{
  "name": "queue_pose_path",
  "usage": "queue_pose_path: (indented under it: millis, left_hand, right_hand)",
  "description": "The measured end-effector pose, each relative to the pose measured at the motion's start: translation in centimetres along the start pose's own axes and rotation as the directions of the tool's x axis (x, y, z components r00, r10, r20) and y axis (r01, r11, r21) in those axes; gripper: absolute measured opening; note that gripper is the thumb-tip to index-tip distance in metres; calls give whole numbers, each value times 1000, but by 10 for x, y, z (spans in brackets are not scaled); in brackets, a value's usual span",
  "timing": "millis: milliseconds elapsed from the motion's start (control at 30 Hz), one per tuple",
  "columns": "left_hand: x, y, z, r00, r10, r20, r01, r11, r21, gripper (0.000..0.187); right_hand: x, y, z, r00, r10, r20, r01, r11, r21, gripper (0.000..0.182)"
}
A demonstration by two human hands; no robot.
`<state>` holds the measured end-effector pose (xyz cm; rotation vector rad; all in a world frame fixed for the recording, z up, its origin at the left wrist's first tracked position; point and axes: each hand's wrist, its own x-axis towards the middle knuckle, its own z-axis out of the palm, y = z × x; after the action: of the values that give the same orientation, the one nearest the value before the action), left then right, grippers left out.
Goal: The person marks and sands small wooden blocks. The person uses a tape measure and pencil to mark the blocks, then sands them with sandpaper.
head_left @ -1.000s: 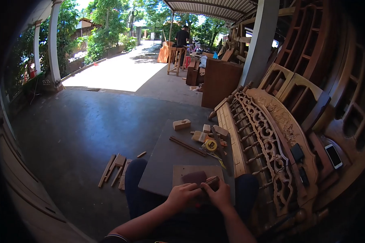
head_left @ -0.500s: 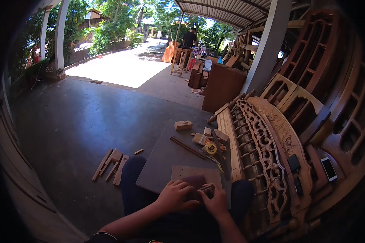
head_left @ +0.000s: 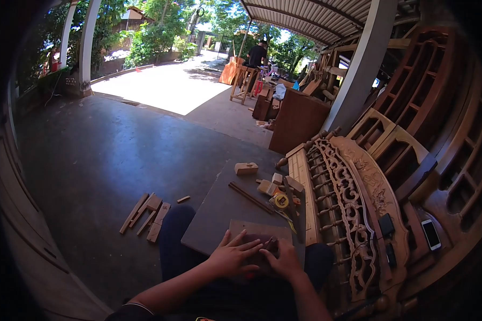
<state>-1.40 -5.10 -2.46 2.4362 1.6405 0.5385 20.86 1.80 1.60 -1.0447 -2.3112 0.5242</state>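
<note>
My left hand [head_left: 231,257] lies with its fingers spread, pressing on a dark reddish-brown sheet [head_left: 257,237] whose material I cannot make out. Under that sheet is a thin brown board [head_left: 240,226], on a larger dark panel [head_left: 206,224] across my lap. Between the thumb and fingers of my right hand [head_left: 286,261] is a small wooden piece [head_left: 271,244], held at the sheet and mostly covered by the fingers. My left fingertips are close beside it.
On the panel are two dark sticks [head_left: 251,197], a wooden block [head_left: 246,168], a yellow tape measure [head_left: 280,200] and several blocks. Wooden pieces [head_left: 144,214] lie on the floor at left. Carved furniture [head_left: 353,203] and a phone [head_left: 430,235] are at right. A person [head_left: 257,54] stands far off.
My left hand has spread its fingers and shifted slightly forward over the sheet. The right hand has turned the small wooden piece and moved slightly forward. The view has shifted a little.
</note>
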Motion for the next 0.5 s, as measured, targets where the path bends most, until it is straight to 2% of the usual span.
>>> queue_pose_path:
  millis: [67, 167, 267, 300, 400, 500]
  left_hand:
    - [1, 1, -4, 998, -30, 62, 28, 999, 38, 79]
    - [1, 0, -7, 997, -18, 77, 17, 1000, 10, 81]
    - [3, -1, -5, 997, -15, 76, 14, 1000, 10, 80]
    - [3, 0, -6, 996, -16, 88, 15, 1000, 13, 80]
    - [2, 0, -9, 994, -27, 107, 25, 1000, 18, 83]
    - [3, -1, -7, 994, -23, 105, 23, 1000, 2, 87]
  right_hand:
    - [-5, -14, 9, 997, -70, 21, 71, 996, -46, 37]
    - [-6, -11, 6, 982, -190, -9, 190, 982, 10, 41]
    - [8, 16, 3, 999, -22, -42, 21, 999, -25, 39]
    - [7, 15, 6, 998, -39, -40, 38, 999, -15, 35]
    - [-6, -11, 9, 964, -263, 33, 258, 960, 105, 32]
    - [0, 9, -1, 991, -132, 17, 132, 991, 14, 32]
